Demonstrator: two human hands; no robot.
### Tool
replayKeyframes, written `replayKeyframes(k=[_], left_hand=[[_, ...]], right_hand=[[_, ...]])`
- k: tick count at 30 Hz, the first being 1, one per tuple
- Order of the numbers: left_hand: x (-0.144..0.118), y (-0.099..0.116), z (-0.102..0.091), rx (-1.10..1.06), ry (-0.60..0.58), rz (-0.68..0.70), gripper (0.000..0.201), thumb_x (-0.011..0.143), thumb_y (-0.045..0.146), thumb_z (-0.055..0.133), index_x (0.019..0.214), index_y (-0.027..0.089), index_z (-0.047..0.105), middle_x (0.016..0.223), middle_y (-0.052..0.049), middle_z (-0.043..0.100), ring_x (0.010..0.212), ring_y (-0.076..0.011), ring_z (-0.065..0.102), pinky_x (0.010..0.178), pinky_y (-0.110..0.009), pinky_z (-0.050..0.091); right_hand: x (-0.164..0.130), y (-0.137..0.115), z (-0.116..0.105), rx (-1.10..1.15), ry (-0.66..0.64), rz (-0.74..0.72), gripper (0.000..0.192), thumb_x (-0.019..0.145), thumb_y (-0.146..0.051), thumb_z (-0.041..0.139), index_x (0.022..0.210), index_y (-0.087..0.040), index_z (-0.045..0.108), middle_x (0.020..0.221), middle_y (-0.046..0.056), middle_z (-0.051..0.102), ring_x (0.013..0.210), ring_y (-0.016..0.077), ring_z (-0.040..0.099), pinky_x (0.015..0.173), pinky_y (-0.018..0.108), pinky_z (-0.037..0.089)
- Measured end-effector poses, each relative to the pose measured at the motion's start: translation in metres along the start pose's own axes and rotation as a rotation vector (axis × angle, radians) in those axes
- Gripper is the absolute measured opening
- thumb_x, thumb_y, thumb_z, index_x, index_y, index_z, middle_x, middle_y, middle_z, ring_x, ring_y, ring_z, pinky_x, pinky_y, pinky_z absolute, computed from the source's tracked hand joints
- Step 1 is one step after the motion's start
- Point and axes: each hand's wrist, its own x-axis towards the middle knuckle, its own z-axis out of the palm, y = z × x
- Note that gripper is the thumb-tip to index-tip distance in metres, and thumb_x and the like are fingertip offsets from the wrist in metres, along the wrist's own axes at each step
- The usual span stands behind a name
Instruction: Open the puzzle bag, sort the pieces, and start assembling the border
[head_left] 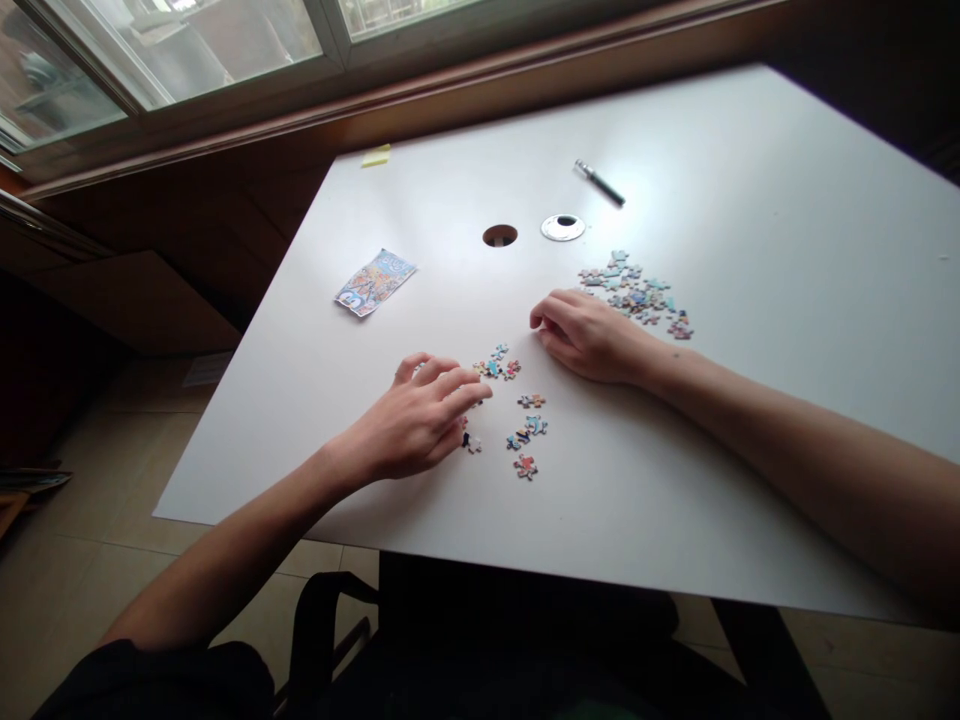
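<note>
Sleeve (161, 685) nearest — hands (424, 415) overlap puzzle pieces (526, 467), pen (602, 185) beyond.

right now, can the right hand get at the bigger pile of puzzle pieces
Probably yes: the right hand is right beside the bigger pile of puzzle pieces, and nothing seems to stand between them. It points away from the pile, though, so it would likely need to turn or draw back.
</note>
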Motion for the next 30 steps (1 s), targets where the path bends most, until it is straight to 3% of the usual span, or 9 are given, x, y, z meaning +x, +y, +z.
replayKeyframes(k=[3,7,12,22,27,30], left_hand=[[0.001,-0.008,-0.001,0.024,-0.008,-0.040,0.040,0.095,0.016,0.044,0.134,0.023,0.047,0.149,-0.007,0.050,0.136,-0.0286,0.041,0.114,-0.048,0.020],[0.001,-0.012,0.000,0.062,0.017,-0.105,0.037,0.094,0.016,0.044,0.130,0.024,0.049,0.140,-0.006,0.057,0.129,-0.0274,0.046,0.113,-0.047,0.020],[0.005,-0.009,-0.001,0.047,-0.025,-0.015,0.038,0.098,0.017,0.040,0.134,0.025,0.046,0.148,-0.005,0.051,0.140,-0.0274,0.037,0.116,-0.047,0.017],[0.028,-0.025,0.004,0.023,0.000,-0.059,0.040,0.096,0.014,0.039,0.133,0.024,0.047,0.144,-0.004,0.054,0.135,-0.0275,0.040,0.114,-0.047,0.020],[0.031,-0.018,0.003,0.000,-0.054,0.076,0.052,0.091,0.012,0.042,0.141,0.026,0.042,0.147,-0.003,0.051,0.138,-0.0278,0.036,0.113,-0.046,0.023],[0.031,-0.013,0.004,0.044,-0.026,0.042,0.052,0.093,0.015,0.044,0.143,0.027,0.044,0.145,-0.006,0.051,0.135,-0.0291,0.037,0.112,-0.047,0.026]], right_hand=[[0.000,0.000,0.000,0.000,-0.011,0.005,0.017,0.090,-0.022,0.047,0.101,-0.021,0.060,0.099,0.011,0.062,0.092,0.0278,0.056,0.085,0.041,0.046],[0.001,0.000,0.000,-0.006,-0.019,0.005,0.017,0.092,-0.023,0.046,0.102,-0.020,0.059,0.098,0.011,0.061,0.091,0.0265,0.056,0.085,0.040,0.046],[0.000,0.001,0.000,-0.007,-0.012,-0.009,0.017,0.092,-0.023,0.045,0.102,-0.019,0.059,0.098,0.011,0.061,0.091,0.0261,0.056,0.085,0.039,0.046],[0.000,0.002,0.001,-0.001,-0.013,-0.005,0.017,0.092,-0.022,0.046,0.102,-0.019,0.059,0.099,0.011,0.061,0.091,0.0255,0.056,0.084,0.038,0.046],[-0.001,0.002,0.001,-0.006,-0.009,-0.008,0.016,0.093,-0.022,0.045,0.101,-0.019,0.058,0.099,0.011,0.062,0.090,0.0250,0.056,0.083,0.037,0.045],[-0.001,0.001,0.001,-0.006,-0.008,-0.008,0.016,0.093,-0.022,0.045,0.101,-0.019,0.059,0.099,0.011,0.062,0.090,0.0250,0.056,0.083,0.037,0.045]])
